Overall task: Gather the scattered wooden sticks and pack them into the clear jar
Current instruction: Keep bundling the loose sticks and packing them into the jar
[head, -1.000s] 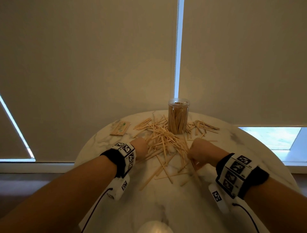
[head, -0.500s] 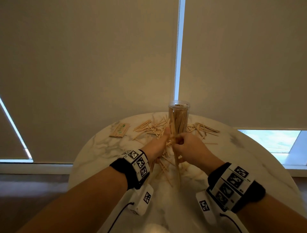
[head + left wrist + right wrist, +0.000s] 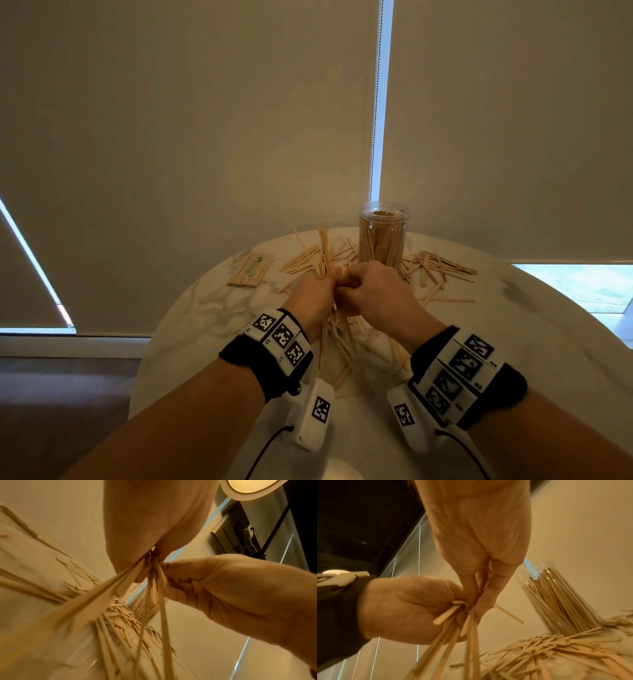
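Observation:
The clear jar (image 3: 383, 236) stands open at the far middle of the round marble table (image 3: 534, 329), with many wooden sticks upright in it. Just in front of it, above the table, my left hand (image 3: 333, 280) and right hand (image 3: 350, 285) meet around one bundle of sticks (image 3: 339, 337). The bundle's ends stick up past the left hand and hang down below both. In the right wrist view the right hand's fingers (image 3: 483, 599) pinch the bundle (image 3: 453, 642) beside the left hand (image 3: 406, 608), with the jar (image 3: 556, 599) behind. Loose sticks (image 3: 440, 269) lie around the jar.
A wrapped flat pack of sticks (image 3: 251, 270) lies at the table's far left. More loose sticks (image 3: 301, 262) lie left of the jar and under my hands. Roller blinds hang close behind the table, and a bead chain (image 3: 374, 102) hangs above the jar.
My hands were apart and low on the pile of sticks. They have come together, lifted a bundle off the table and moved it closer to the jar.

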### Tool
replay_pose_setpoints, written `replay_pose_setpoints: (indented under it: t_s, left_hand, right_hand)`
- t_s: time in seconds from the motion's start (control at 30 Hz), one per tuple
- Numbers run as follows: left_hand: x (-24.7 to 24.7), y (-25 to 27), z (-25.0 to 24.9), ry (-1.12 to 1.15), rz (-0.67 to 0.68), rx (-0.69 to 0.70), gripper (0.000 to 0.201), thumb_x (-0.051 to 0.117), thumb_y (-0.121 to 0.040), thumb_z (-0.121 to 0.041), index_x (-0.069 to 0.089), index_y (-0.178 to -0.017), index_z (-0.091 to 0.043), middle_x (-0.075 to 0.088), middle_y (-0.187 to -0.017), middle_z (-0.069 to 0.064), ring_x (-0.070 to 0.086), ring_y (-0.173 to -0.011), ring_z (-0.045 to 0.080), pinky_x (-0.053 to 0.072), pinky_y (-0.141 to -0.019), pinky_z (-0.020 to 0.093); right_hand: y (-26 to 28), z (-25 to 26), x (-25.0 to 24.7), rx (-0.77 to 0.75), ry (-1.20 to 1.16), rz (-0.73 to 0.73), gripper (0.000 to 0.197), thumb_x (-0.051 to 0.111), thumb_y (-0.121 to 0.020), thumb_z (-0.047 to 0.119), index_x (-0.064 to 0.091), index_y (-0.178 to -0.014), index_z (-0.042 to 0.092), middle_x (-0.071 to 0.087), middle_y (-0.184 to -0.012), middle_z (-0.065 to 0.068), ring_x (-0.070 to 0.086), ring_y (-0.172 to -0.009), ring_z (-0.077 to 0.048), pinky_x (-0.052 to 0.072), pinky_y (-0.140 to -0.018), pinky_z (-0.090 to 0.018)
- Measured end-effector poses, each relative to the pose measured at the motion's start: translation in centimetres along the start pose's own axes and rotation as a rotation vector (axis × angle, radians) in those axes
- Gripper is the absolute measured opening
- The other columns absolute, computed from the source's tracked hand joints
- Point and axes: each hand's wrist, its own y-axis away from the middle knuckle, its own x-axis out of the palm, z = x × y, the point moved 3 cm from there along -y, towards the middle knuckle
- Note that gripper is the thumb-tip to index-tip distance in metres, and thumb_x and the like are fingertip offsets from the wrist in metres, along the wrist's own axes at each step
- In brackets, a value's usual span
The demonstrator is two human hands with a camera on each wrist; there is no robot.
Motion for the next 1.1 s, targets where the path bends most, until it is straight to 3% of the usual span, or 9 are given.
replay_pose_setpoints:
  t_s: [0.13,0.23,0.4,0.53,0.63,0.7,0.8,0.93,1.1]
  left_hand:
    - [-0.6,-1.1,-1.1,0.014,-0.09,0.092,0.027,0.052,-0.1,-0.042,0.068,-0.091,-0.022,0.072,-0.088,0.003,0.066,-0.077,0.017,0.053,-0.073,0.035]
    - [-0.4,-2.3,-1.4,0.125,-0.05,0.145,0.024,0.044,-0.106,-0.028,0.067,-0.106,-0.02,0.068,-0.082,-0.006,0.061,-0.071,0.007,0.044,-0.068,0.024]
    - [0.9,-3.0,-1.4,0.353,0.077,0.134,0.023,0.043,-0.106,-0.018,0.064,-0.101,-0.011,0.064,-0.069,-0.004,0.063,-0.068,0.012,0.049,-0.07,0.031]
    - [2.0,-2.9,-3.1,0.517,0.14,0.131,0.024,0.043,-0.106,-0.013,0.059,-0.121,-0.003,0.065,-0.073,0.001,0.065,-0.06,0.011,0.054,-0.056,0.026]
    - [2.9,-2.6,-4.6,0.535,0.208,0.145,0.021,0.043,-0.106,-0.016,0.058,-0.117,-0.005,0.058,-0.082,0.006,0.055,-0.061,0.016,0.052,-0.052,0.028]
    - [3.8,-2.1,-5.3,0.407,0.291,0.186,0.024,0.038,-0.107,-0.017,0.06,-0.116,-0.013,0.05,-0.076,0.003,0.043,-0.056,0.012,0.042,-0.048,0.024]
    - [5.4,-1.4,-6.4,0.067,0.359,0.336,0.03,0.035,-0.108,-0.025,0.057,-0.127,-0.02,0.05,-0.072,0.004,0.042,-0.057,0.015,0.037,-0.049,0.028]
    - [6.2,-0.9,-8.0,0.005,0.4,0.5,0.024,0.041,-0.107,-0.027,0.057,-0.12,-0.014,0.044,-0.067,0.006,0.038,-0.049,0.011,0.032,-0.044,0.024]
    - [6.6,-0.4,-8.3,0.185,0.537,0.44,0.018,0.046,-0.103,-0.023,0.056,-0.095,-0.01,0.056,-0.071,0.0,0.039,-0.05,0.012,0.031,-0.046,0.024]
  right_hand:
    - [-1.5,0.5,-1.3,-0.028,0.065,-0.111,0.017,0.074,-0.085,0.034,0.07,-0.078,0.019,0.071,-0.067,0.003,0.069,-0.06,-0.007,0.061,-0.067,-0.034]
    - [-3.0,-0.1,-2.9,0.086,-0.051,-0.143,0.019,0.076,-0.083,0.037,0.064,-0.087,0.023,0.07,-0.08,0.002,0.07,-0.07,-0.013,0.062,-0.071,-0.04]
    - [-3.8,-1.2,-2.5,0.227,-0.139,0.157,0.023,0.07,-0.091,0.028,0.07,-0.103,0.009,0.074,-0.094,-0.011,0.074,-0.086,-0.026,0.061,-0.08,-0.045]
    - [-4.3,-1.4,-2.9,0.168,-0.148,0.101,0.059,0.065,-0.089,0.038,0.049,-0.141,0.013,0.066,-0.123,-0.008,0.066,-0.109,-0.025,0.055,-0.094,-0.046]
    - [-4.3,-0.7,-4.7,0.104,-0.232,0.025,0.077,0.064,-0.078,0.054,0.044,-0.145,0.022,0.06,-0.131,-0.002,0.063,-0.114,-0.025,0.054,-0.094,-0.048]
    - [-4.2,-0.2,-6.3,0.038,-0.256,-0.04,0.066,0.067,-0.081,0.058,0.05,-0.136,0.026,0.064,-0.124,0.006,0.064,-0.109,-0.011,0.054,-0.093,-0.035]
    - [-3.8,0.8,-7.6,-0.072,-0.299,-0.145,0.03,0.075,-0.083,0.043,0.055,-0.105,0.036,0.07,-0.095,0.011,0.068,-0.085,0.004,0.053,-0.071,-0.011]
    - [-3.7,1.0,-9.0,-0.135,-0.341,-0.381,0.029,0.075,-0.086,0.026,0.067,-0.113,0.016,0.075,-0.092,0.001,0.073,-0.086,-0.012,0.059,-0.084,-0.039]
    - [-3.1,0.8,-10.3,-0.141,-0.429,-0.336,0.022,0.077,-0.085,0.025,0.07,-0.104,0.016,0.075,-0.086,-0.001,0.073,-0.076,-0.013,0.057,-0.066,-0.031]
